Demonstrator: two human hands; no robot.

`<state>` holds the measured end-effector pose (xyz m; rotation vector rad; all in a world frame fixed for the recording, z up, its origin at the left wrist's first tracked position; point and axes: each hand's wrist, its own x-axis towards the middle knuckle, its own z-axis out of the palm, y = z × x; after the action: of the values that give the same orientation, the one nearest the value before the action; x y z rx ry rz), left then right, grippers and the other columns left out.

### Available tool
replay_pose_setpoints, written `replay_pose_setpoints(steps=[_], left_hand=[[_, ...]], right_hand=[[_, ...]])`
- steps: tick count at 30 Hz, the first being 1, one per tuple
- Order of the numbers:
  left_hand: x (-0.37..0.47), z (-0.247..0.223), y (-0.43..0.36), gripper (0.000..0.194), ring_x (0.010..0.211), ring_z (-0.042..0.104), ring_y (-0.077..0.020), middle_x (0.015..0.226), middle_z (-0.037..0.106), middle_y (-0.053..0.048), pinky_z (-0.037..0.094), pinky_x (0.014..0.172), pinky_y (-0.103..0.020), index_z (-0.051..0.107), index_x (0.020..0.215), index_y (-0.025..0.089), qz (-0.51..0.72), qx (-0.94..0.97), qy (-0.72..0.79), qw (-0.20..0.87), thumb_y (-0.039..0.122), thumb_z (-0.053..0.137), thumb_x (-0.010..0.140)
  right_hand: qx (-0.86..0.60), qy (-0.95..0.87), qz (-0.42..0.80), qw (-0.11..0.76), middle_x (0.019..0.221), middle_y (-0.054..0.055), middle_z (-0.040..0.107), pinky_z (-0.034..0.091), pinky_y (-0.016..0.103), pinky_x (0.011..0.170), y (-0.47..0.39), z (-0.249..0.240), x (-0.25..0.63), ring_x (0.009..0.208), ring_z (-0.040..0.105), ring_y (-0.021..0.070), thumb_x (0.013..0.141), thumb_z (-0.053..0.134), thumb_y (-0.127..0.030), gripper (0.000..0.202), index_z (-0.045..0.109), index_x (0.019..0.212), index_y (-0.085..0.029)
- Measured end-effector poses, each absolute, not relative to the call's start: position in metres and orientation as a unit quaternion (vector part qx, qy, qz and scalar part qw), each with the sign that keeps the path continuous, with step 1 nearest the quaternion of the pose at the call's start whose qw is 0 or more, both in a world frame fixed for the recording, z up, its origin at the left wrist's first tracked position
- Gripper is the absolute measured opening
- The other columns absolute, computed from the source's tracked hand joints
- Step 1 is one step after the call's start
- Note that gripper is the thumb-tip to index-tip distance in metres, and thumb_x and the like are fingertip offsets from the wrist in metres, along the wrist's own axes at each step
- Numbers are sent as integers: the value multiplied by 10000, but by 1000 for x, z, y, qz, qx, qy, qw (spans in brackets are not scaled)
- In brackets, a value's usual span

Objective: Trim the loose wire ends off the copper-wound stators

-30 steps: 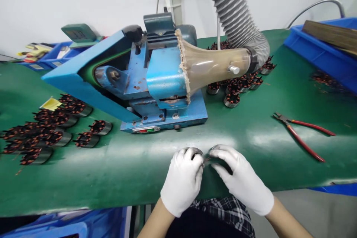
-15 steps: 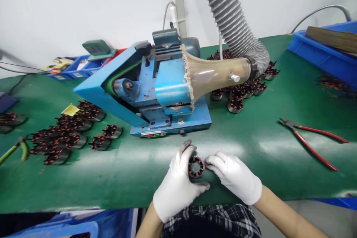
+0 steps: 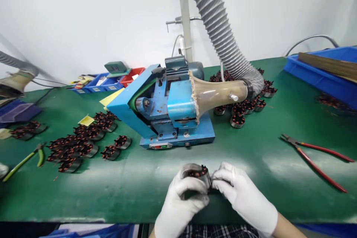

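Note:
My left hand (image 3: pixel 184 200), in a white glove with darkened fingertips, is wrapped round a motor stator (image 3: pixel 206 177) with copper windings and a metal ring. The stator is tilted, its metal side turned towards the right, and the fingers cover part of it. My right hand (image 3: pixel 242 196), gloved alike, is closed in a pinch at the stator's right side. Its fingertips meet the ring's edge; whatever lies between them is hidden. Both hands are low over the front of the green bench (image 3: pixel 134 193), before a blue belt machine (image 3: pixel 182 100).
Several stators (image 3: pixel 86 148) stand grouped on the left, with green-handled pliers (image 3: pixel 25 161) beside them. More stators (image 3: pixel 238 119) are behind the machine's right side, under a grey hose (image 3: pixel 223 26). Red-handled cutting pliers (image 3: pixel 315 161) lie right, below a blue bin (image 3: pixel 326 76).
The stator has turned from showing its round open face to showing its side, and my left fingers have curled round it. My right hand stays pinched beside it. The camera view has shifted.

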<state>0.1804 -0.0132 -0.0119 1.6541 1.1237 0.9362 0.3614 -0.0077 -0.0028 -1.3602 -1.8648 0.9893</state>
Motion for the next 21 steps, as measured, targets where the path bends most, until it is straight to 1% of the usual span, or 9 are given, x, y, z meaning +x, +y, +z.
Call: replay_pose_setpoints(steps=[3, 5, 7, 9, 11, 13, 16, 18, 21], left_hand=[[176, -10, -15, 440, 1149, 465, -263, 1183, 520, -71, 410, 958, -429, 555, 1076, 252, 391, 701, 480, 354, 135, 658, 664], [174, -10, -15, 586, 1184, 432, -269, 1248, 478, -74, 368, 994, -449, 508, 1151, 268, 366, 716, 481, 348, 87, 674, 619], [175, -8, -14, 557, 1076, 522, -222, 1145, 549, -40, 424, 949, -396, 534, 1099, 283, 342, 708, 455, 419, 35, 648, 614], [177, -3, -13, 468, 958, 573, -187, 1012, 591, -6, 478, 872, -330, 589, 973, 278, 337, 691, 416, 485, 15, 649, 591], [180, 1, -13, 293, 931, 576, -176, 972, 580, 2, 493, 830, -293, 628, 782, 261, 353, 701, 391, 481, 26, 649, 608], [182, 3, -14, 234, 997, 550, -193, 1061, 542, -20, 483, 850, -308, 641, 779, 260, 381, 722, 413, 404, 63, 644, 653], [183, -3, -14, 461, 1099, 495, -248, 1169, 494, -73, 443, 925, -398, 574, 1061, 261, 379, 733, 485, 289, 106, 671, 638], [183, -9, -12, 581, 1073, 517, -263, 1141, 528, -74, 455, 913, -414, 539, 1111, 246, 348, 727, 506, 308, 123, 715, 571], [184, -12, -9, 518, 942, 592, -215, 1061, 595, -37, 511, 829, -361, 549, 1069, 248, 322, 676, 511, 422, 122, 688, 587]], right_hand=[[-519, -573, 560, 299, 572, -19, 418, 342, 227, 444, -6, 1, 359, 483, 438, 126, 790, 462, -326, 226, 480, 612, -187], [-508, -509, 632, 290, 509, -46, 375, 307, 222, 412, -7, 2, 359, 420, 385, 115, 779, 466, -385, 239, 454, 637, -193], [-522, -525, 602, 299, 509, -35, 398, 336, 237, 454, -8, 2, 359, 456, 414, 129, 784, 460, -376, 241, 460, 628, -192], [-556, -586, 488, 331, 597, 10, 478, 384, 273, 561, -10, 3, 357, 584, 487, 165, 802, 442, -326, 235, 518, 630, -185], [-577, -621, 392, 358, 692, 41, 525, 392, 302, 648, -12, 4, 356, 695, 515, 191, 814, 431, -293, 239, 569, 649, -188], [-573, -593, 435, 361, 649, 28, 515, 395, 290, 596, -14, 7, 355, 618, 509, 175, 815, 441, -320, 242, 561, 652, -189], [-530, -487, 602, 346, 499, -21, 448, 354, 245, 454, -15, 10, 354, 438, 427, 127, 770, 501, -413, 289, 471, 590, -189], [-519, -439, 643, 353, 466, -33, 440, 342, 236, 429, -15, 9, 353, 407, 402, 114, 726, 546, -444, 297, 479, 606, -181], [-538, -431, 615, 383, 516, -31, 464, 347, 230, 427, -15, 2, 352, 416, 413, 110, 723, 553, -398, 242, 570, 745, -157]])
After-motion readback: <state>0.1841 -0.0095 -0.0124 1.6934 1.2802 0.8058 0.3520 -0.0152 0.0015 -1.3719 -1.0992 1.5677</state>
